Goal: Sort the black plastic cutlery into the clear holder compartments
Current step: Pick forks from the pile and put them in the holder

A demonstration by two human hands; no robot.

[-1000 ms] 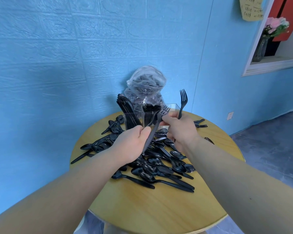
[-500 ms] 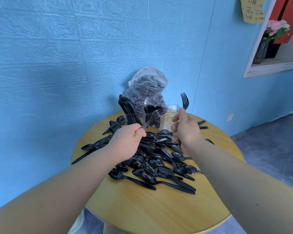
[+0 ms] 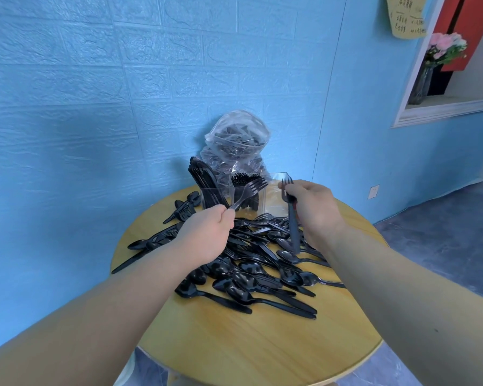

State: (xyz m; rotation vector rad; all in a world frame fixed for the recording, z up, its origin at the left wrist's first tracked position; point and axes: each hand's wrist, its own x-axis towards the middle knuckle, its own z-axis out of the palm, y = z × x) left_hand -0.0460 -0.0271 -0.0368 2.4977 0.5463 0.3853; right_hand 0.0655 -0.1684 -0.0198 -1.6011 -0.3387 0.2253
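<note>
Left hand (image 3: 207,235) is curled round the handle end of a fork (image 3: 247,192), pinching it so the fork slants up and away, tines sitting right in front of the holder's (image 3: 276,201) middle section. Right hand (image 3: 315,210) grips a second fork (image 3: 290,215) near its neck, fingers wrapped round it. That one stands pretty much upright, tines up at about the holder's rim, handle hanging down past the palm over the pile (image 3: 262,263).

Just beyond both hands is the clear holder with its compartments. The one nearest the left hand is stuffed with black handles leaning left, can't really tell which kind they are. The middle one has forks standing tines up. The one in front of the right hand looks see-through with nothing dark showing in it.

Below and between the hands is the loose pile, mostly spoons plus some forks, all tangled together and spreading toward the person. A few more pieces lie scattered out past the left wrist.

Behind the holder a clear bag (image 3: 237,143) with more black cutlery leans against the blue wall (image 3: 95,107). Everything sits on a round wooden table (image 3: 234,344). Far off to the right, a vase of pink flowers (image 3: 441,51) stands in a wall niche.
</note>
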